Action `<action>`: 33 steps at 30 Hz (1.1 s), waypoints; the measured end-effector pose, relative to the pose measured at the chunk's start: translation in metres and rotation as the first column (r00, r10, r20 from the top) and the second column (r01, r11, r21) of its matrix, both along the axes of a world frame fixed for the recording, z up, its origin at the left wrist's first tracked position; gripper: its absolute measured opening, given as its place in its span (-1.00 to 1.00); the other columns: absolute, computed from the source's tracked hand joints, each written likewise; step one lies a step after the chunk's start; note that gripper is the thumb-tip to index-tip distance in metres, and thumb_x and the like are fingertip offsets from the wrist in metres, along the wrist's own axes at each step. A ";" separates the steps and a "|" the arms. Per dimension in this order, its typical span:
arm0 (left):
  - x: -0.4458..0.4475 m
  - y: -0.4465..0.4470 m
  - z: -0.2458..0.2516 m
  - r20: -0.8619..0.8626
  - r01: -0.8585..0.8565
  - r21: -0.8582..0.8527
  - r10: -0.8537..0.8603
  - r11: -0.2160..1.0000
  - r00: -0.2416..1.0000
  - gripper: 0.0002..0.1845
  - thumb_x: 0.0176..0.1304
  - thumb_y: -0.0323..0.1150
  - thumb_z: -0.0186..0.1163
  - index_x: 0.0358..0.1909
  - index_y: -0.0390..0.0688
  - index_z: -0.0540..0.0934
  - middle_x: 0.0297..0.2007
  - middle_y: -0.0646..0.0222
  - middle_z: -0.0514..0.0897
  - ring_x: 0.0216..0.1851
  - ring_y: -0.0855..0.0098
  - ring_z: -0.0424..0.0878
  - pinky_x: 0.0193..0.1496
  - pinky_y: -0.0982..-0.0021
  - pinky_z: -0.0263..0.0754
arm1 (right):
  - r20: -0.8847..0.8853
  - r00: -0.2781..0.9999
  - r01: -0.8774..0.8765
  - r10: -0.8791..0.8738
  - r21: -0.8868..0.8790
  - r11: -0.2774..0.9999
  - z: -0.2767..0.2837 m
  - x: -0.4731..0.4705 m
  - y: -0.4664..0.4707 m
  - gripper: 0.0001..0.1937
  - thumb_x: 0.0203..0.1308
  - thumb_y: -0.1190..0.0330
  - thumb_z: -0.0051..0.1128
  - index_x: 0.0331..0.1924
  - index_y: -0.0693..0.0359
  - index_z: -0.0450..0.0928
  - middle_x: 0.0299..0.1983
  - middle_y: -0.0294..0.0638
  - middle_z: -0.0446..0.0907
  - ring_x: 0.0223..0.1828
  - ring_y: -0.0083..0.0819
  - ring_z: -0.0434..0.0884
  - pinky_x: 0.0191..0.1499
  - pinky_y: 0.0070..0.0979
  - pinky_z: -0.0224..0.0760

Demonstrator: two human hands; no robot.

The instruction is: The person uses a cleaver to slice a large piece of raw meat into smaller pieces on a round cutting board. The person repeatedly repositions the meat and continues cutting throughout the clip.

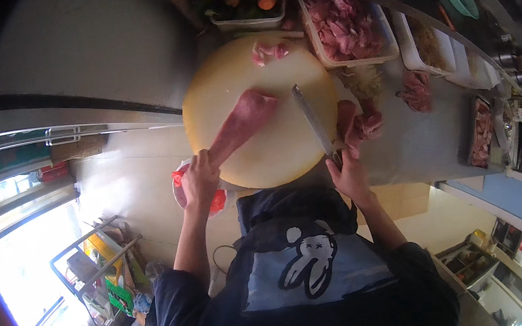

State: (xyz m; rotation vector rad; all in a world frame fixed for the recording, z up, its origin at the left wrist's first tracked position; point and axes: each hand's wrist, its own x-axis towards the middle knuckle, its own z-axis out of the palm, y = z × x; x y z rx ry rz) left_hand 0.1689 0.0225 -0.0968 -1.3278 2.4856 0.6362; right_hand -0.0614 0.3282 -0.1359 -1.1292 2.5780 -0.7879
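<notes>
My left hand (201, 179) grips the narrow end of a long piece of raw meat (247, 120), whose wide end lies on a round, pale cutting board (266, 162). In my right hand (350, 172) is the handle of a knife (312, 119); its blade points away from me over the board's right part, apart from the meat. Small meat scraps (269, 52) lie near the board's far edge. More raw meat pieces (358, 123) rest just beyond the board's right edge, close to the knife.
A plastic tub of sliced raw meat (346, 25) stands behind the board at right, beside a container with vegetables (248, 7). Further right are white containers (426, 42), a crumpled pink cloth or meat piece (416, 90) and a tray of meat (481, 133). A bucket (217, 205) sits below my left hand.
</notes>
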 end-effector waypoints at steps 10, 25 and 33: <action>-0.120 0.022 -0.081 -0.331 0.180 -0.534 -0.400 0.826 0.854 -0.36 0.20 -0.33 0.24 0.32 -0.29 0.37 0.15 -0.06 0.53 0.26 -0.10 0.44 0.31 -0.03 0.40 | 0.774 0.626 0.007 -0.100 0.122 0.992 0.033 -0.020 -0.009 -0.40 0.35 0.27 0.27 0.36 0.37 0.31 -0.18 -0.02 0.60 -0.19 -0.22 0.64 -0.07 -0.30 0.51; -0.096 0.031 -0.056 -0.467 0.187 -0.371 -0.357 0.909 0.809 -0.32 0.17 -0.16 0.40 0.25 -0.29 0.42 0.27 -0.01 0.47 0.34 -0.05 0.39 0.48 -0.12 0.17 | 0.498 0.854 -0.162 0.151 -0.022 0.987 0.029 -0.023 -0.050 -0.45 0.37 0.23 0.26 0.31 0.36 0.39 -0.18 0.07 0.68 -0.17 -0.16 0.73 -0.11 -0.30 0.56; -0.114 0.043 -0.079 -0.446 0.166 -0.438 -0.374 0.884 0.813 -0.57 0.20 -0.16 0.33 0.05 -0.14 0.57 0.10 0.09 0.53 0.25 0.02 0.44 0.47 -0.12 0.17 | 0.549 0.824 -0.092 0.142 -0.117 0.989 0.018 0.006 -0.081 -0.55 0.43 0.19 0.17 0.18 0.40 0.46 -0.29 0.12 0.70 -0.21 -0.01 0.74 -0.19 -0.21 0.56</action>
